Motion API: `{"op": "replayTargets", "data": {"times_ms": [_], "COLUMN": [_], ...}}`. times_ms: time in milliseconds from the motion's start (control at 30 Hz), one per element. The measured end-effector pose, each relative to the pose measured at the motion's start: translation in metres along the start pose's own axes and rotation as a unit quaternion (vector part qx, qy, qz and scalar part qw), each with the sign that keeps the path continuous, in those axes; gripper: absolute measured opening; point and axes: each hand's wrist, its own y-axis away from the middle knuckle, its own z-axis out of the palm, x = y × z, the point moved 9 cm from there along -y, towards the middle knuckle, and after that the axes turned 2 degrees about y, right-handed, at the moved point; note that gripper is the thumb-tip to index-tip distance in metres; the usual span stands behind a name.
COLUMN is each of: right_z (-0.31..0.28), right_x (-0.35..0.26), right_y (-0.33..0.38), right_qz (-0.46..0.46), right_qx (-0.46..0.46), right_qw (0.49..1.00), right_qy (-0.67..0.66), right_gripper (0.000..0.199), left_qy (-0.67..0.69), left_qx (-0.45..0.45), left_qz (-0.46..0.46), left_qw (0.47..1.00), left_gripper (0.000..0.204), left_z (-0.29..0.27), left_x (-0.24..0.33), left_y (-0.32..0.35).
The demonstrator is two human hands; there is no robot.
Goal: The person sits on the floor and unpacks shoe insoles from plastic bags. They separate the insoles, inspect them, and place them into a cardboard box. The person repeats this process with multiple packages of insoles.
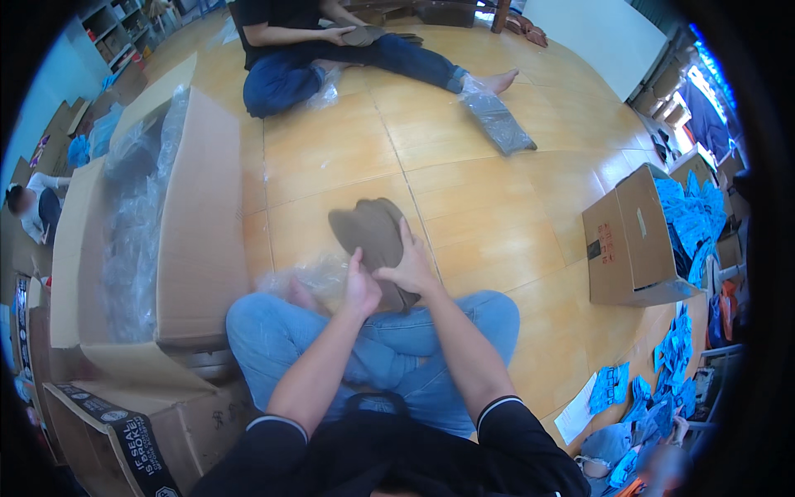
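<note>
hands: left hand (361, 286) and right hand (407, 267) both closed on 1 brown cap (371, 234), held over the lap | near: crumpled clear bag (310, 277) by the knee, not yet on the cap | left: big open carton (178, 224) lined with plastic | far: 1 bagged cap (497, 120) on the floor, a seated person (286, 50) holding another | progress: judged early
</note>
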Motion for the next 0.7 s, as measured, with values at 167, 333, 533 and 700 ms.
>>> {"op": "replayTargets", "data": {"times_ms": [167, 333, 533, 700], "right_z": [-0.047, -0.092, -0.083, 0.045], "right_x": [-0.066, -0.096, -0.019, 0.088], "right_y": [0.045, 0.124, 0.09, 0.021], "right_qz": [-0.124, -0.208, -0.122, 0.212], "right_qx": [-0.07, -0.071, 0.091, 0.151], "right_qw": [0.757, 0.405, 0.59, 0.571], "right_qy": [-0.638, -0.887, -0.793, -0.779], "right_gripper": [0.107, 0.082, 0.057, 0.014], "left_qy": [-0.352, -0.462, -0.143, -0.488], "left_qx": [-0.122, -0.252, -0.176, -0.131], "left_qz": [0.223, 0.34, 0.124, 0.054], "left_qw": [0.901, 0.779, 0.966, 0.861], "left_gripper": [0.054, 0.054, 0.061, 0.036], "left_z": [0.103, 0.146, 0.131, 0.075], "left_x": [0.076, 0.1, 0.076, 0.013], "left_y": [0.093, 0.201, 0.114, -0.033]}}
